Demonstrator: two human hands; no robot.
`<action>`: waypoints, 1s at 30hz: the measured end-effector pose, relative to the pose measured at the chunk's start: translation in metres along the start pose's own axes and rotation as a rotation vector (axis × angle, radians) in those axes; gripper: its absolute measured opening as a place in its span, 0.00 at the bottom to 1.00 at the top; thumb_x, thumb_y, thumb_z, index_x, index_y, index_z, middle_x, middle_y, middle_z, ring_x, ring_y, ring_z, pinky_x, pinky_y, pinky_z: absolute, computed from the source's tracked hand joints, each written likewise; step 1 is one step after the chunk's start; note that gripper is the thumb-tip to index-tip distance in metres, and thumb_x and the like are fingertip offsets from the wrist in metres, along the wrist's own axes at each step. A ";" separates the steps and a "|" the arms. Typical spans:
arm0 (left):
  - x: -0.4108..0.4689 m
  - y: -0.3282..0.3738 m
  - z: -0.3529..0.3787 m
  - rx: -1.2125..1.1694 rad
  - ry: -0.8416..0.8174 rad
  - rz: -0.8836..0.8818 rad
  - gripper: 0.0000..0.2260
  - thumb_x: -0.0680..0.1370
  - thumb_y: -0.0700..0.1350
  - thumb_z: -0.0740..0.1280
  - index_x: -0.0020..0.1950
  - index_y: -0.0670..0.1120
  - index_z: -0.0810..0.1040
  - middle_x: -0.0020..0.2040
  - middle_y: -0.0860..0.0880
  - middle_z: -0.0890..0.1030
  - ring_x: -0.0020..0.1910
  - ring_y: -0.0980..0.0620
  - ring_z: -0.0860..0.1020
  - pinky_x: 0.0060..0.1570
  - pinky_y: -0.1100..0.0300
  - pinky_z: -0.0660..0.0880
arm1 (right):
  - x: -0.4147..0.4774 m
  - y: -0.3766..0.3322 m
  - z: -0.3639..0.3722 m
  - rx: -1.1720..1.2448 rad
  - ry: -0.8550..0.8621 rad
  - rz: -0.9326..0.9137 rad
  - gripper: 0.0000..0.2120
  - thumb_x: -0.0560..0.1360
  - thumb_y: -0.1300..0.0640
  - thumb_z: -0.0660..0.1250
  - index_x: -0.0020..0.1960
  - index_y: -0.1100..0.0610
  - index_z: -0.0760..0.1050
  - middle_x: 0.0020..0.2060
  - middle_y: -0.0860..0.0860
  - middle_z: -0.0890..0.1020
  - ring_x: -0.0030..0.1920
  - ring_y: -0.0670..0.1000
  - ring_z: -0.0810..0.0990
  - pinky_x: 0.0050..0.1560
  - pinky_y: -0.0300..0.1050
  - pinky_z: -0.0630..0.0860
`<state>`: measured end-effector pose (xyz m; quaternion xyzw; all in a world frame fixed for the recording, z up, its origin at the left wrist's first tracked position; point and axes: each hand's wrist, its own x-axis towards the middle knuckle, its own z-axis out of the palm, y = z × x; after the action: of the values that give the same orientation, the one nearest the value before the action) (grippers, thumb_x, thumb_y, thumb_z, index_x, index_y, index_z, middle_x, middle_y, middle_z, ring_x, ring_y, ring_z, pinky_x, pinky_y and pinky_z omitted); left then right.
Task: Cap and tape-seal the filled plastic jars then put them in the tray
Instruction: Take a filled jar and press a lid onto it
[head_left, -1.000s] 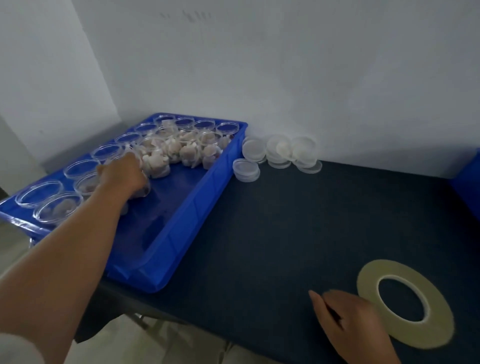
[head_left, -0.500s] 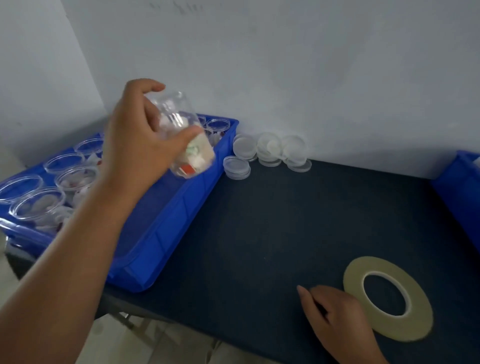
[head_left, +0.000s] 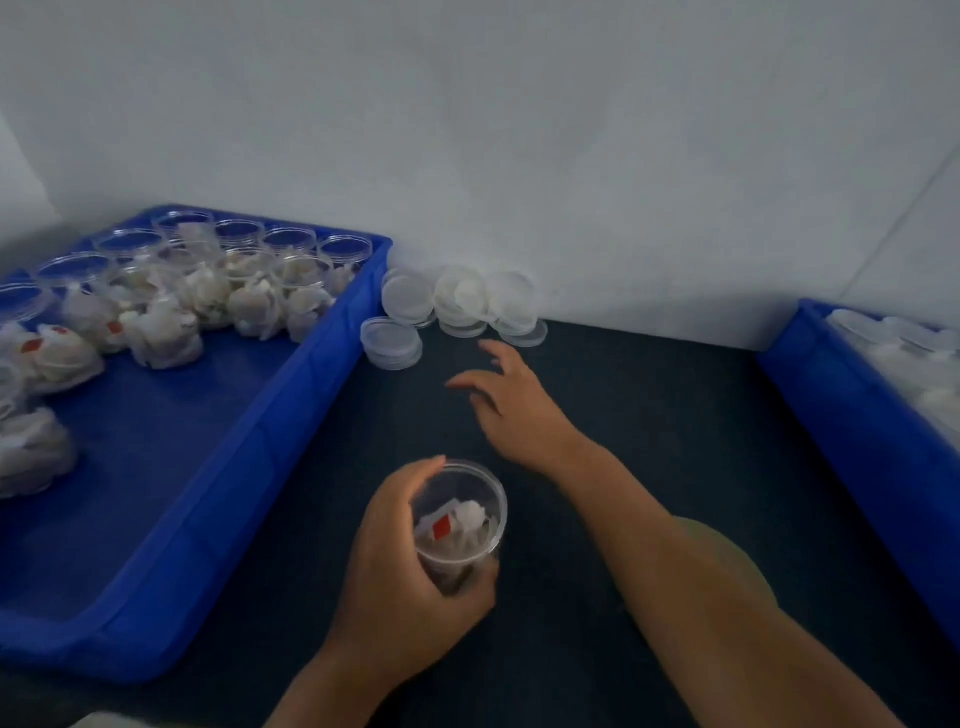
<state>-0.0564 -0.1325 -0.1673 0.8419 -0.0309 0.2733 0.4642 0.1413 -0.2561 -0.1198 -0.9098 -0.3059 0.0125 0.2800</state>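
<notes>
Dark tabletop (head_left: 675, 415) stretches from your hands to the white wall (head_left: 571, 156), hemmed by a blue tray (head_left: 311, 374) beyond your left hand and a blue bin (head_left: 857, 441) beyond your right. Your left hand (head_left: 395, 582) grips an uncapped, filled jar (head_left: 460, 519). Your right hand (head_left: 514, 410), fingers spread and holding nothing, hovers just short of the lids (head_left: 462, 301).

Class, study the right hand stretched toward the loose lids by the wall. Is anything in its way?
Nothing visible. Only bare dark table lies between the right hand and the lids; the left hand holds the open jar nearer the person, out of that path.
</notes>
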 end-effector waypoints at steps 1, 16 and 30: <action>-0.001 -0.005 0.002 -0.045 0.014 -0.011 0.44 0.65 0.48 0.86 0.76 0.61 0.67 0.72 0.61 0.75 0.71 0.55 0.77 0.65 0.57 0.77 | 0.024 -0.002 0.003 -0.045 -0.036 -0.044 0.19 0.85 0.60 0.63 0.71 0.46 0.80 0.85 0.55 0.57 0.84 0.58 0.57 0.83 0.56 0.60; -0.001 -0.020 0.016 -0.240 0.035 0.050 0.38 0.67 0.49 0.86 0.71 0.51 0.70 0.77 0.46 0.73 0.73 0.38 0.76 0.65 0.40 0.79 | 0.077 -0.006 0.030 0.037 0.070 -0.192 0.15 0.84 0.59 0.68 0.69 0.59 0.83 0.70 0.52 0.82 0.72 0.52 0.76 0.77 0.40 0.62; 0.004 0.027 -0.013 -0.178 0.036 0.008 0.56 0.66 0.74 0.76 0.86 0.59 0.51 0.86 0.58 0.56 0.84 0.55 0.59 0.78 0.54 0.63 | -0.149 -0.053 -0.062 1.344 0.107 0.041 0.09 0.71 0.61 0.82 0.46 0.52 0.84 0.45 0.55 0.86 0.48 0.54 0.85 0.55 0.49 0.83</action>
<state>-0.0670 -0.1362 -0.1395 0.7922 -0.0502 0.2864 0.5365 0.0029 -0.3364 -0.0626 -0.5430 -0.1999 0.1605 0.7997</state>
